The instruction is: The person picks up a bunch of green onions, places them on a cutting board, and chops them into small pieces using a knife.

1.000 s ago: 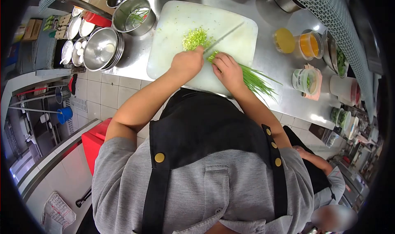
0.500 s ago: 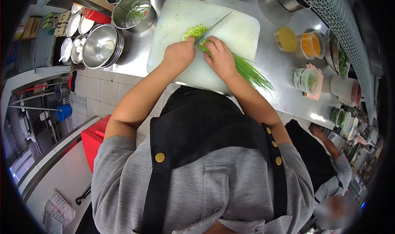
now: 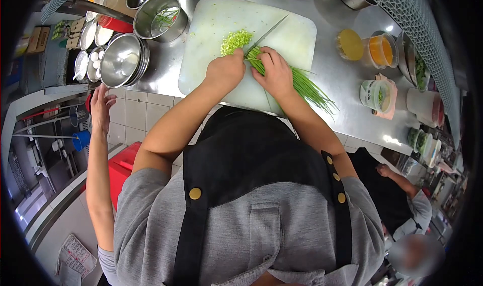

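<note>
My left hand (image 3: 226, 72) is closed around the handle of a knife (image 3: 271, 30), whose blade points away and to the right over the white cutting board (image 3: 297, 32). Beneath my right hand (image 3: 274, 73), whose curled fingers press down beside the blade, lies a bunch of scallions (image 3: 314, 90). Its long green stalks trail off the board toward the lower right. Left of the blade, chopped scallion (image 3: 234, 40) sits in a small heap. My left hand covers the knife's handle.
Another person's hand (image 3: 100, 107) reaches up beside stacked metal bowls (image 3: 121, 59). A metal pot (image 3: 161, 17) holds green trimmings. Right of the board stand a yellow-lidded tub (image 3: 349, 44), an orange-filled container (image 3: 381, 51) and a white tub (image 3: 371, 95). Another person (image 3: 387, 195) stands at right.
Another person's arm has come into view at the left, near the bowls. Both my hands have shifted slightly down and right with the knife, and more of the chopped heap shows.
</note>
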